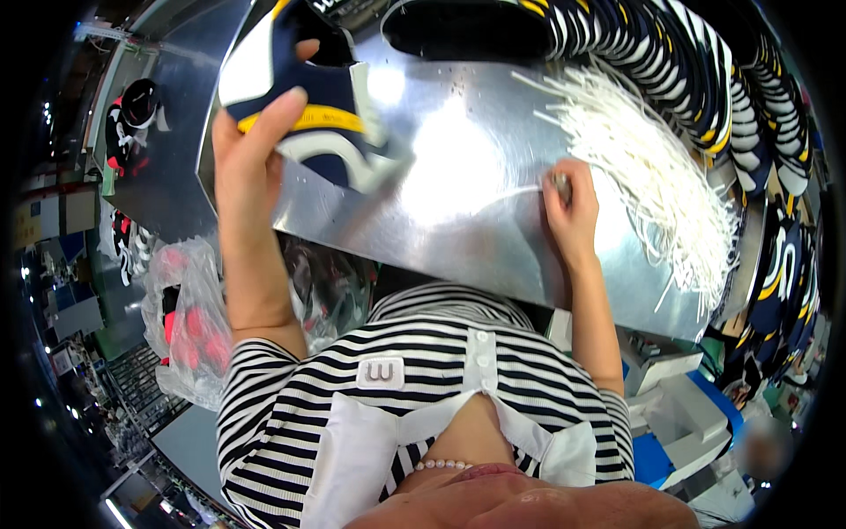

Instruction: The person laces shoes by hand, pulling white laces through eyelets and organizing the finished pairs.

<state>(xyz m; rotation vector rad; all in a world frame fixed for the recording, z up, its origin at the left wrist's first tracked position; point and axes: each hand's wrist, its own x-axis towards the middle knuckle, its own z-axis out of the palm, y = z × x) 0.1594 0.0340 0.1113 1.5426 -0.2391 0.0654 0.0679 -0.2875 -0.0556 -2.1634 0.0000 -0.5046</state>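
Note:
My left hand grips a navy, white and yellow shoe upper and holds it tilted just above the shiny metal table at its left end. My right hand rests on the table to the right of the middle, fingers pinched on one white lace that stretches out to the left. Just right of that hand lies a spread heap of white laces.
Rows of stacked navy, white and yellow uppers curve along the table's far and right edge. A clear plastic bag with pink items hangs at lower left. White and blue boxes sit at lower right, below the table edge.

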